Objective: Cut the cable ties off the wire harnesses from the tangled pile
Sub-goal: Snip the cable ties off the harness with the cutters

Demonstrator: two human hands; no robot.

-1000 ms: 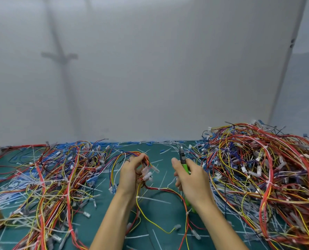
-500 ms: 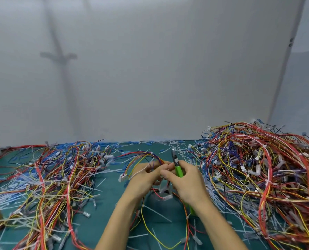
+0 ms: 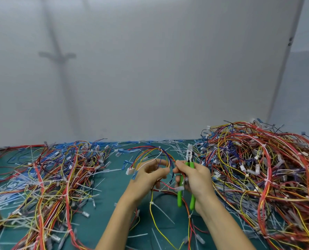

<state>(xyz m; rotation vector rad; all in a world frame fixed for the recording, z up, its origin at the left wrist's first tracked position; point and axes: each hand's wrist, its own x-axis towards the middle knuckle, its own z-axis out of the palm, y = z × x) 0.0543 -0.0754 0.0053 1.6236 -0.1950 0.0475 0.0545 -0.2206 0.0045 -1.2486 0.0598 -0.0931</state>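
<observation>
A green counter (image 3: pixel 112 195) seen past my own two forearms, with a plain grey wall behind. Far left of the cutters (image 3: pixel 189 156), a low spread of loose wires (image 3: pixel 51 177), red, yellow and blue, covers the counter. Just left of the cutters, my left hand (image 3: pixel 148 175) is raised above the counter, its fingers curled around strands of one wire harness (image 3: pixel 151 148). The harness's coloured wires arch up in a loop over that hand, and a white plug (image 3: pixel 129 171) hangs at the loop's left end. More of its wires trail down toward me, below the cutters. The cutters stand upright, metal tips pointing away from me, green handles pointing down. My right hand (image 3: pixel 195 177) is wrapped around those handles, and its thumb and forefinger also pinch the harness where my two hands meet. Behind the cutters, loose white ties (image 3: pixel 168 145) litter the counter. Right of the cutters rises the tangled pile (image 3: pixel 258 168), a high mound of harnesses still bound with small white ties.
</observation>
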